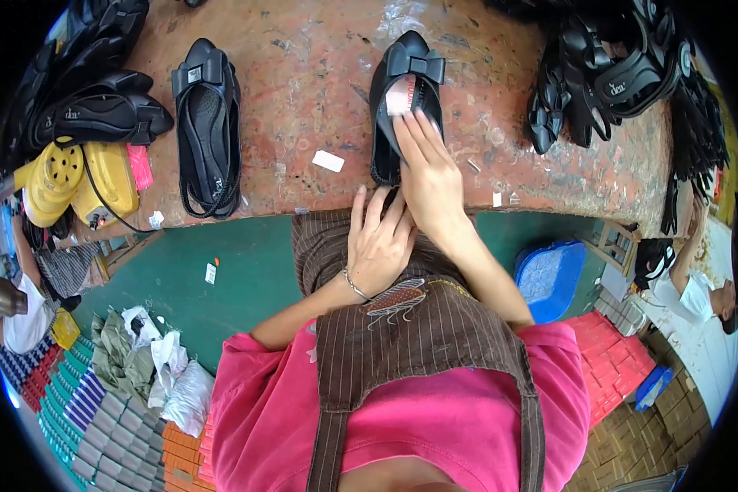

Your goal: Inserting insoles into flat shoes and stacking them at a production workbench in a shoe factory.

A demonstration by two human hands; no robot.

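A black slingback shoe (384,78) with a bow and pointed toe lies sole down on the worn table, its toe pointing away from me. My right hand (433,176) reaches into it, fingers stretched out and close together. The fingertips touch a small white and red paper (401,94) on the insole. My left hand (380,242) is at the heel end by the table's near edge, its fingers round the heel strap; its thumb is hidden. Further left stands a matching black shoe (209,123) with its strap toward me.
Black shoes are heaped at the table's left (98,107) and right (623,74) ends. A yellow tool (107,180) with a black cord sits at the left edge. A white label (328,161) lies on the tabletop (303,82). A blue basin (549,279) is on the floor.
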